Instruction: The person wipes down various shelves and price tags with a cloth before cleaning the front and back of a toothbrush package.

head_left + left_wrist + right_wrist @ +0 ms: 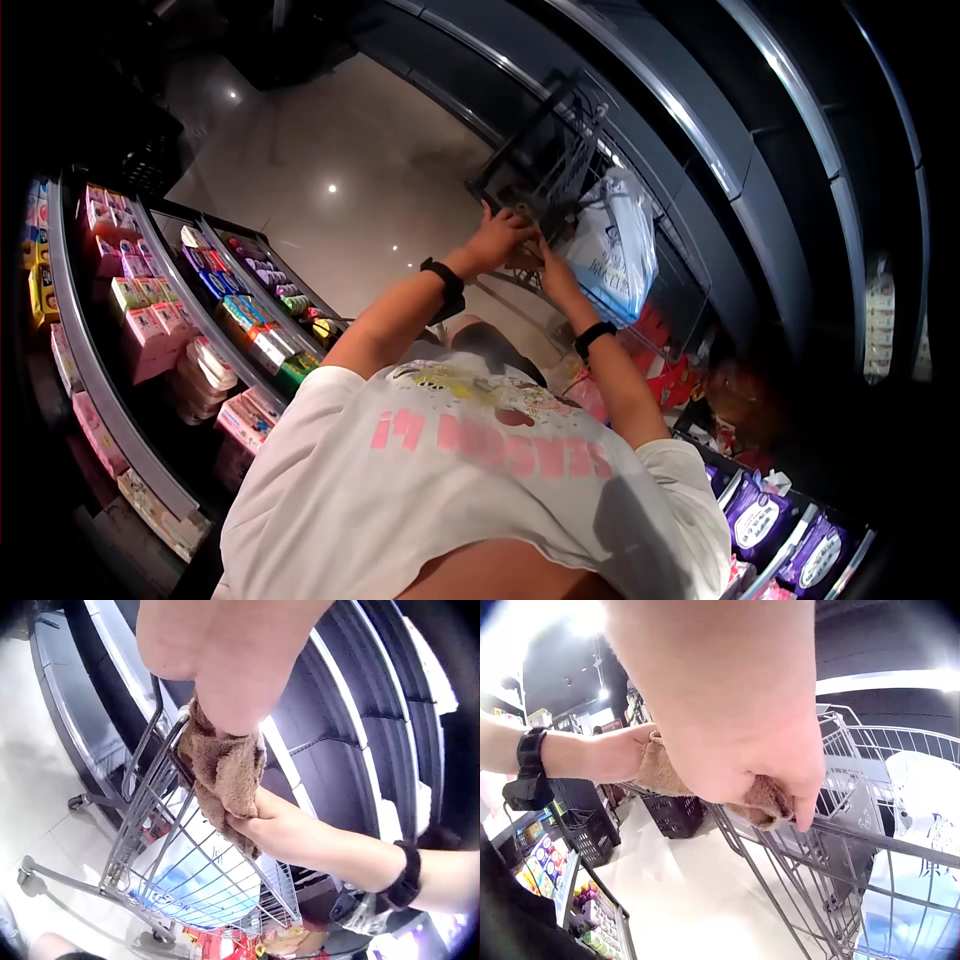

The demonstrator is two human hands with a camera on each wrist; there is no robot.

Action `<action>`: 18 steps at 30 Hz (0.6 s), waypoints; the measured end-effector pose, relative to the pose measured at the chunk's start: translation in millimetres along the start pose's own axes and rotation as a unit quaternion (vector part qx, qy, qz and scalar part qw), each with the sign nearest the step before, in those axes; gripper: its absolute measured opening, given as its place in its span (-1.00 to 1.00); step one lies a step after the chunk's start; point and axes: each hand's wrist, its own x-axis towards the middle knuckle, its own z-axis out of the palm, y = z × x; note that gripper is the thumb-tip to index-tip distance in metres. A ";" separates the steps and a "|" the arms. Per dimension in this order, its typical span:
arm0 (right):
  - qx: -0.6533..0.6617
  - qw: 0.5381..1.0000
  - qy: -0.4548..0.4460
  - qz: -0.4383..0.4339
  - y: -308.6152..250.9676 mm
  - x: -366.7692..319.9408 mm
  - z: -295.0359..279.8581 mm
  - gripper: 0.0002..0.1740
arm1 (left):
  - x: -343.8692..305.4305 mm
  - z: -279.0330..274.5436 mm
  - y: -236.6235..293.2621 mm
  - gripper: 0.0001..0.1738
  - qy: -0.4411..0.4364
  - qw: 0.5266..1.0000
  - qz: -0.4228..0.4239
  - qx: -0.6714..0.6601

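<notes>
Two-handed grip: left hand and right hand curl round brown fluffy cloth at grey wire shopping cart, likely steadying it.

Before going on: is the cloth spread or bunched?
Bunched: the cloth shows thick, crumpled folds, gripped by the left hand and right hand.

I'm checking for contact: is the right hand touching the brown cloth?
Touching: the right wrist view shows the right hand curled over the brown cloth, fingers against it.
</notes>
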 end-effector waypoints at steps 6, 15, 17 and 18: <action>0.107 0.994 0.036 -0.010 17.2 6.0 -7.1 -0.38 | 32.3 -5.7 10.8 -0.48 -0.122 0.992 -0.006 -0.022; 0.431 0.900 -0.011 -0.060 -38.1 44.7 -100.4 -0.28 | 69.4 -140.1 -10.0 -0.50 -0.093 0.979 -0.076 -0.166; 0.491 0.865 0.026 -0.099 -59.9 69.7 -101.8 -0.28 | 80.4 -158.5 -35.3 -0.51 -0.002 0.943 -0.015 -0.333; 0.479 0.873 0.028 -0.085 -77.9 79.3 -110.8 -0.28 | 84.9 -174.1 -40.8 -0.51 0.004 0.957 -0.031 -0.289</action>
